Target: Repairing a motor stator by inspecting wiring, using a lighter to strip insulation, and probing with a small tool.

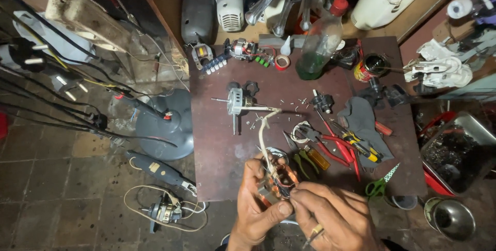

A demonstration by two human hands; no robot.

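Head view: left hand fingers clasp the motor coil from below while right hand fingers pinch its wires.

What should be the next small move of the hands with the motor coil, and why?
Probably the right hand should pull the thin wires free from the motor coil a little. The left hand grips the coil from the side, the right fingertips pinch at its wires, and the white cable runs up from it toward the small motor.
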